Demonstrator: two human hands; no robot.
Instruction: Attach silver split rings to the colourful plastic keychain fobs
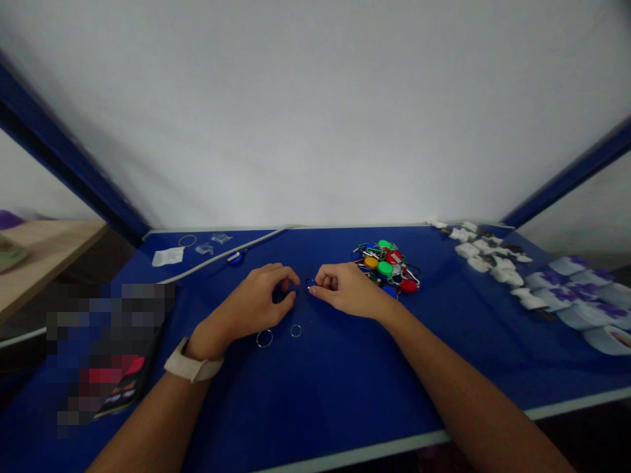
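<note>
Pinching a small dark-blue part with a silvery metal glint [310, 283] between thumb and curled fingers: that's the right hand [340, 287], mid-table. Part is too small and half hidden, can't ID it. It sits at the right fingertips, in the gap facing the left hand [266, 293].

Left hand: fingers bent, thumb apart from them, nothing visible in its grasp. Off-white watch strap [193, 363] on that wrist. The two hands are close, not touching.

Near side of the left hand: two thin silvery metal rings, the larger one [265, 347] just below the hand, the smaller one [296, 337] to its right. Both flat on the glossy blue tabletop [365, 387].

Right of the right hand: heap of round plastic key reels in green, red, yellow and blue with metal clips [385, 268]. One lone blue round reel [237, 259] lies far left, beside a long off-white cable [217, 255]. Beyond the cable: white paper scrap [168, 257], crumpled clear plastic [204, 249].

Far right: clustered white pieces [478, 249], then white rounded items with purple bits [566, 297].
</note>
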